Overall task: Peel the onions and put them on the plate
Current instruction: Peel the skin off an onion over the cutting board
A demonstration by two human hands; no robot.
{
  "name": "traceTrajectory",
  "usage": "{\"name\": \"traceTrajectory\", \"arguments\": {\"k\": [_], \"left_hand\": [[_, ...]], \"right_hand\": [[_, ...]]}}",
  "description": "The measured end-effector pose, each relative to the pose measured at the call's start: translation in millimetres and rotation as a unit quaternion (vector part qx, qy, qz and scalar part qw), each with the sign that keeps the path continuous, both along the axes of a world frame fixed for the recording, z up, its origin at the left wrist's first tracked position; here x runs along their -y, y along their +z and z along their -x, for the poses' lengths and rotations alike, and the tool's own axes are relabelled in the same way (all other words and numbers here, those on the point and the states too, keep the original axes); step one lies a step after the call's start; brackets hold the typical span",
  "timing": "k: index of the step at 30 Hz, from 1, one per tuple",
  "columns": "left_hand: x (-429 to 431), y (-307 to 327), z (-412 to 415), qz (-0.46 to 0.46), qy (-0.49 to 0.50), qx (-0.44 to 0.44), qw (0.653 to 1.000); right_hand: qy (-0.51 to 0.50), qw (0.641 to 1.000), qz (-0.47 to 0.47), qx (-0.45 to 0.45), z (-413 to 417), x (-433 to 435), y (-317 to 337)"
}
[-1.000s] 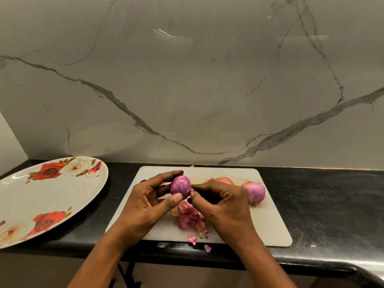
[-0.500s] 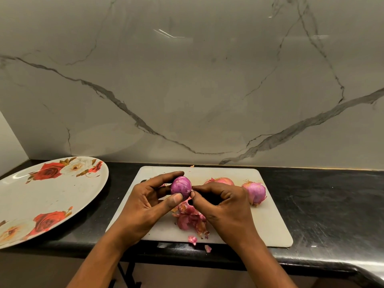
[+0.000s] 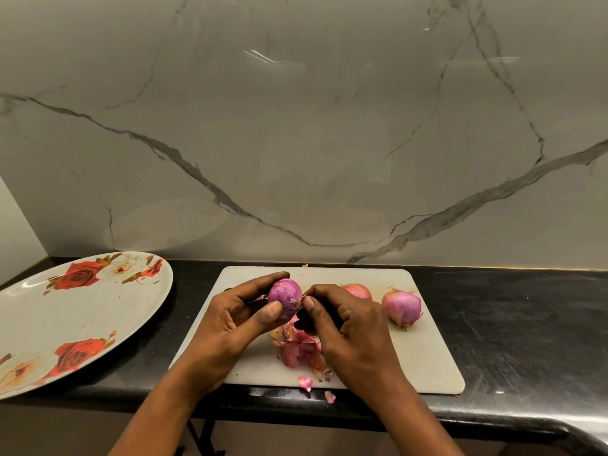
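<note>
Purple and glossy, a small round onion (image 3: 284, 299), mostly bare of dry skin, held in the air over the left half of a white plastic cutting board with rounded corners (image 3: 427, 357). Gripped by the left hand (image 3: 227, 327): thumb tip pressed on the near face, index finger curved over the far side, remaining fingers curled beneath. Right hand (image 3: 348, 330) close against the onion's right end, thumb and forefinger pinching a small brownish tag of skin there, other fingers folded in toward the palm. Directly below the hands, lying on the board, a heap of pink papery onion peels (image 3: 301, 352). One loose pink scrap (image 3: 305, 382) at the board's near edge, a second paler scrap (image 3: 329, 397) just off it on the counter. Behind the right hand, partly hidden by the knuckles, a pink unpeeled onion (image 3: 358, 291). Just right of that, apart from the hand, another pink-and-white onion with wispy threads at its top (image 3: 402, 307). Both resting on the board. Board flat on a black polished stone counter (image 3: 526, 324). To the left, well apart from the board, a large white oval plate printed with red roses (image 3: 82, 317). Behind everything, a grey marble wall with dark veins (image 3: 296, 126).
</note>
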State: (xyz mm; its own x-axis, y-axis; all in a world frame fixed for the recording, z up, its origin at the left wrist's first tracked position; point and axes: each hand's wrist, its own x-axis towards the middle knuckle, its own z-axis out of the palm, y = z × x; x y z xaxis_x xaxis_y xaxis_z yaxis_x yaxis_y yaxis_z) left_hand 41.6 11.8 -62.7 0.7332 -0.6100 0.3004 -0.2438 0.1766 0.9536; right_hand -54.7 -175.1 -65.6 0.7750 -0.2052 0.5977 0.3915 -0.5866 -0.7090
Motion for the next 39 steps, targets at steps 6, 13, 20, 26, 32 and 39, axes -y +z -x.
{"name": "traceTrajectory", "arguments": {"k": [6,13,20,26,32,39], "left_hand": [[1.2,3.2,0.4,0.002,-0.03,-0.024,0.999],[0.9,4.7,0.7,0.012,-0.014,-0.037,0.999],[2.9,6.4,4.0,-0.003,0.018,-0.011,1.0],[3.4,6.4,4.0,-0.021,0.031,0.002,0.999],[3.2,4.5,3.6,-0.02,0.03,0.002,0.999],[3.1,3.5,2.0,-0.012,-0.003,-0.021,1.0]], "right_hand": [[0.011,1.0,-0.007,0.001,0.7,0.3,0.2],[0.023,0.996,-0.08,-0.024,1.2,1.9,4.7],[-0.007,1.0,-0.023,-0.011,2.4,-2.0,5.6],[0.004,1.0,-0.025,-0.01,-1.8,2.5,0.2],[0.001,1.0,-0.002,-0.025,-0.5,1.3,-0.8],[0.027,0.999,-0.029,-0.024,0.0,1.2,3.8]]}}
